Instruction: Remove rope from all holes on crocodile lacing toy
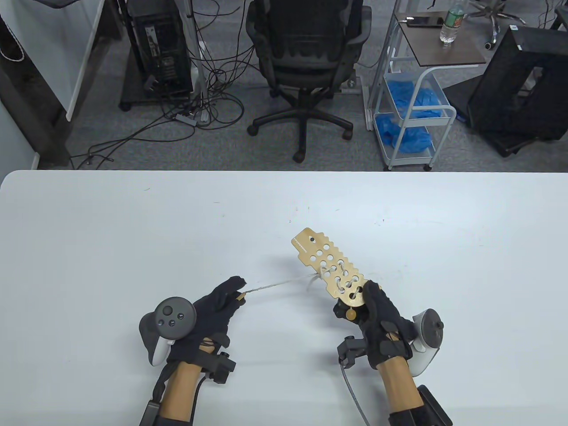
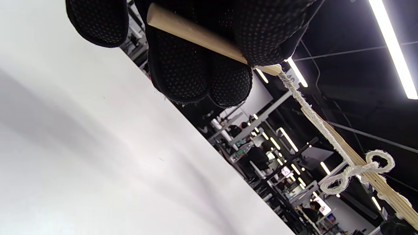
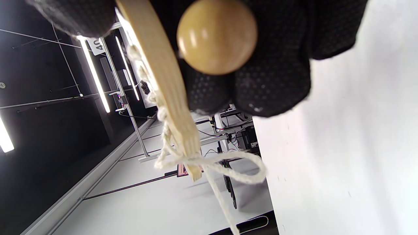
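The wooden crocodile lacing toy is held above the table, its head pointing away from me. My right hand grips its tail end, with a round wooden bead hanging just below the fingers. The bead fills the top of the right wrist view beside the board's edge. White rope is still threaded through the holes near my right hand and runs taut to the left. My left hand pinches the wooden needle at the rope's end. A knotted loop of rope hangs against the board.
The white table spreads around both hands. Beyond its far edge stand an office chair, a computer tower with cables and a white cart holding blue gloves.
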Motion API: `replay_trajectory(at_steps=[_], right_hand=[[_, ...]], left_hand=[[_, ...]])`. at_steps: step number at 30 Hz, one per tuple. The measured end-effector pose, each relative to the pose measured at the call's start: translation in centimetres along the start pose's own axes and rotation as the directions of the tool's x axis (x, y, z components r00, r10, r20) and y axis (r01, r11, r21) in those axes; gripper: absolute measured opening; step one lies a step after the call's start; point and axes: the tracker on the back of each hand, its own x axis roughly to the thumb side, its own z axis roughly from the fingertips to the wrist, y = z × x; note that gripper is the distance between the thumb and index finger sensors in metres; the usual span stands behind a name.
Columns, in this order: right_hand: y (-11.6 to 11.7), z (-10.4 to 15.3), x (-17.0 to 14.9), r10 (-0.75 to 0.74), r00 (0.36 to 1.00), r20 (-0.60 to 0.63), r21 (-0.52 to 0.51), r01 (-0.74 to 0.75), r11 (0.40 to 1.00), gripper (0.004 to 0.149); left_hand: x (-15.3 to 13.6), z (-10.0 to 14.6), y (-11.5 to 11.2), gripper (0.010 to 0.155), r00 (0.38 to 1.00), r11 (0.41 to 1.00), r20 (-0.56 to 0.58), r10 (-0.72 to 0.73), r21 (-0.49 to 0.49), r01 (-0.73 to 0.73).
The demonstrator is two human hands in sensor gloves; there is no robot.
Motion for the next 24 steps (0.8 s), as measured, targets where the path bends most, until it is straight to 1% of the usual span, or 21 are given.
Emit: replay_trajectory(at_steps=[15, 20, 24], right_hand=[[-0.7, -0.2, 0.1, -0.03, 1.0, -0.005, -0.038, 0.03, 0.999, 0.051], [-0.9, -0.2, 0.1, -0.043, 0.999, -0.005, -0.045, 0.043, 0.998, 0.051], [-1.0, -0.2, 0.1, -0.043, 0.999, -0.006, -0.048, 0.042, 0.998, 0.051]], left_hand=[[-0.9, 0.0, 1.1, 0.057, 0.999, 0.999, -0.045, 0.002, 0.039, 0.0], [-1.3, 0.1, 1.6, 0.062, 0.997, 0.998, -0.068, 0.024, 0.057, -0.02], [-1.8, 0.0, 1.8, 0.064, 0.995, 0.999, -0.092, 0.029, 0.034, -0.026]])
